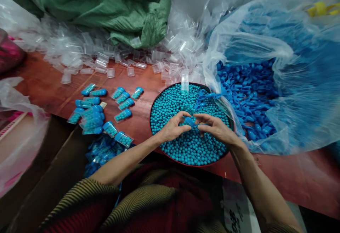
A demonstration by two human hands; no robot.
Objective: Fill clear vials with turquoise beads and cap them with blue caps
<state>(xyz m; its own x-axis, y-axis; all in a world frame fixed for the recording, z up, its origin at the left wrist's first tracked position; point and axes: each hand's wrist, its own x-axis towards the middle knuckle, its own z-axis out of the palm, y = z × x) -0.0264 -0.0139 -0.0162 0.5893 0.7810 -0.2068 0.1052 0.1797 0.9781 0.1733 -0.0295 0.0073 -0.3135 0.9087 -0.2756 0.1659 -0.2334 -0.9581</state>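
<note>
A round tray (152,128) full of small turquoise beads (191,151) lies in front of me. Over it, my left hand (175,126) closes thumb and fingers around a small container with a blue cap (189,121). My right hand (215,128) meets it from the other side, its curled fingertips at the container; the clear body is mostly hidden. Just beyond the hands, a clear plastic tube (185,80) stands among the beads at the tray's far rim. Several loose blue caps (204,98) rest on the beads at the upper right.
Filled blue-capped containers (92,117) lie at left on the red table (143,119), with more below its edge. Empty clear tubes (101,62) are heaped at the back beneath a green sack (106,6). An open plastic bag (297,119) of blue caps stands right.
</note>
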